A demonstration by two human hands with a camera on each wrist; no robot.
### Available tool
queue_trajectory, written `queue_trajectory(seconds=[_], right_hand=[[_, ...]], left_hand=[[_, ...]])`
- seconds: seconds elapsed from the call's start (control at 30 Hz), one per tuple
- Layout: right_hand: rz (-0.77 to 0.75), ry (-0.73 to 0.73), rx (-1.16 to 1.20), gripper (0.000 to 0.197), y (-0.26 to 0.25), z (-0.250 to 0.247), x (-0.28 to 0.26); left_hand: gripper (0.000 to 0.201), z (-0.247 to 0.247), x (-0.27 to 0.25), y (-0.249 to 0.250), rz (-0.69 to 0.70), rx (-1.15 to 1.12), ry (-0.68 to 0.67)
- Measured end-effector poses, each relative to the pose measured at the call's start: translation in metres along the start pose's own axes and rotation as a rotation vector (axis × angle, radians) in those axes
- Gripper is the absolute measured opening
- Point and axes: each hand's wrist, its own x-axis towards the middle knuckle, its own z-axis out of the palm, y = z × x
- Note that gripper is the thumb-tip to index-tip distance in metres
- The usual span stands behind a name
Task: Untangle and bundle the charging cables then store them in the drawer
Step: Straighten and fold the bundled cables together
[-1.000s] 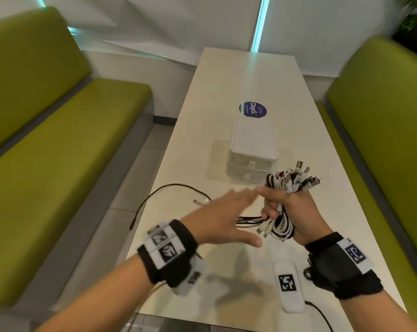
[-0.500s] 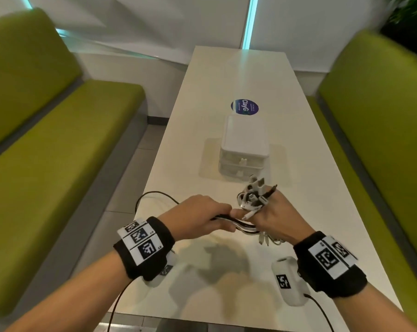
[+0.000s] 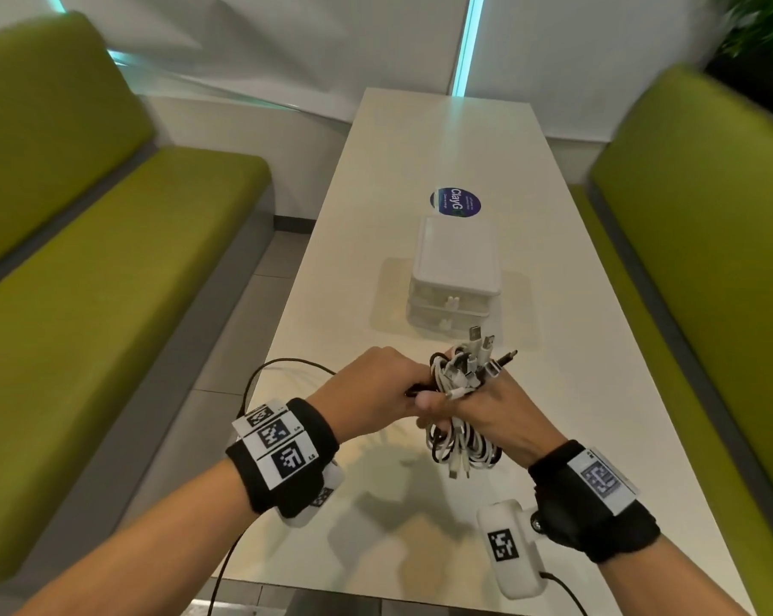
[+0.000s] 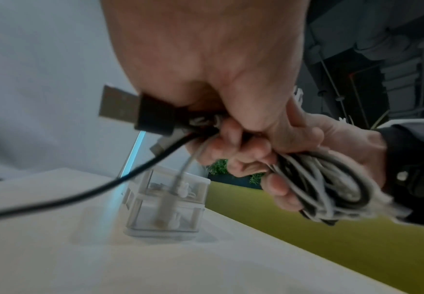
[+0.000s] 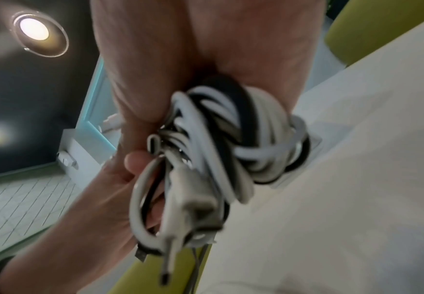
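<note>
Two hands meet above the near end of the white surface, both closed on one bundle of cables. Printed square markers on the black wristbands are too blurred to read. The right hand wraps its fingers around the middle of the coiled black and white bundle, loops hanging below the fist and plug ends sticking up past the knuckles; how many cables it holds is hard to make out. The left hand, touching the right, pinches a black cable just behind its USB plug, its fingertips hidden behind the coil. That cable trails off over the left edge. Beyond the hands stands a small white drawer unit, both drawers closed. Behind it lies a round blue sticker reading "ClayG".
</note>
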Motion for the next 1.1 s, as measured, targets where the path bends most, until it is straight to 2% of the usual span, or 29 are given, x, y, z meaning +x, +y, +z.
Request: queue_trajectory(seconds=[0.1, 0.17, 0.27, 0.4, 0.6, 0.7, 0.8, 0.87, 0.93, 0.97, 1.03, 1.1], right_hand=[[0.025, -0.025, 0.012, 0.031, -0.001, 0.000, 0.000], [0.020, -0.076, -0.044, 0.036, -0.002, 0.000, 0.003], [0.093, -0.143, -0.043, 0.030, -0.004, -0.002, 0.003], [0.204, -0.172, 0.151, 0.023, -0.003, -0.002, 0.000], [0.308, -0.195, 0.521, 0.013, 0.000, 0.002, -0.004], [0.301, -0.181, 0.511, 0.018, 0.000, 0.000, -0.009], [0.245, -0.144, 0.410, 0.015, 0.005, -0.001, -0.012], [0.229, -0.138, 0.352, 0.012, 0.008, -0.001, -0.012], [0.225, -0.154, 0.351, 0.004, 0.008, 0.001, -0.011], [0.224, -0.169, 0.372, 0.008, 0.008, 0.001, -0.011], [0.223, -0.188, 0.384, 0.028, 0.009, 0.000, -0.008], [0.213, -0.192, 0.313, 0.037, 0.007, 0.001, -0.007]], left_hand=[[0.034, -0.001, 0.000, 0.006, -0.005, 0.165, 0.013], [0.031, -0.003, 0.000, 0.012, -0.055, 0.334, -0.027], [0.033, -0.005, 0.000, 0.016, -0.141, 0.427, -0.066], [0.060, -0.010, 0.003, 0.015, -0.168, 0.368, -0.012], [0.076, -0.019, 0.003, 0.011, -0.117, 0.125, -0.018], [0.066, -0.020, -0.004, 0.008, -0.102, -0.095, -0.056], [0.035, -0.022, -0.009, 0.001, -0.076, -0.252, -0.155], [0.024, -0.022, -0.011, -0.004, -0.031, -0.202, -0.129], [0.027, -0.020, -0.010, -0.006, 0.007, -0.118, -0.069], [0.033, -0.020, -0.008, -0.007, 0.024, -0.070, -0.045], [0.048, -0.020, -0.007, -0.007, 0.055, 0.027, -0.024], [0.050, -0.020, -0.006, -0.005, 0.095, 0.114, 0.008]])
